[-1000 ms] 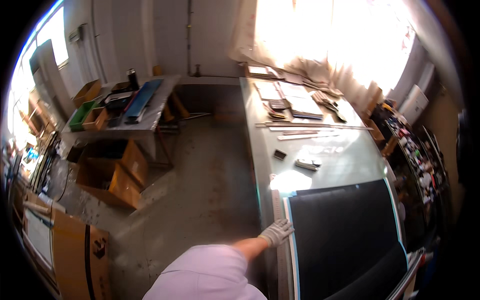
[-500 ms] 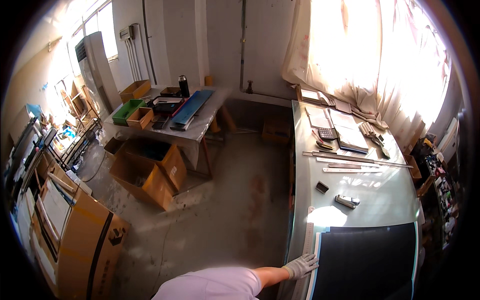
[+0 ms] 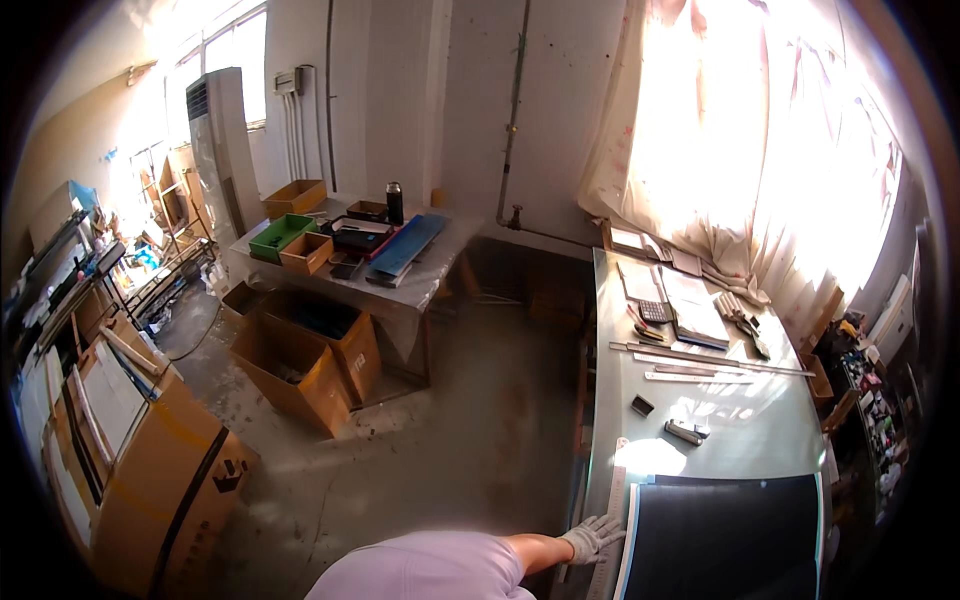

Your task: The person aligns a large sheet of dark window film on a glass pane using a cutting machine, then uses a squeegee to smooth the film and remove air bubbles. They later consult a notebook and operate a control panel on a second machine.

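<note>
My left hand (image 3: 594, 540), in a pale knit glove, lies with fingers stretched and spread at the left edge of a black sheet (image 3: 725, 540). The sheet has light blue and white borders and rests on a glass-topped table (image 3: 745, 455). Under and beside the hand runs a long pale ruler (image 3: 616, 490) along the table's left side. My fingertips are close to the sheet's border; I cannot tell whether they touch it. My right hand is out of view.
Farther up the table are a stapler (image 3: 685, 432), a small dark block (image 3: 642, 405), metal rulers (image 3: 700, 359), a calculator (image 3: 655, 312), an open notebook (image 3: 695, 305) and gloves (image 3: 740, 318). Across the floor stand another table (image 3: 450, 240) and cardboard boxes (image 3: 290, 375).
The view has tilted up, so most of the scene sits lower. My left hand's fingers have spread, and their tips have drawn back slightly from the sheet's left border.
</note>
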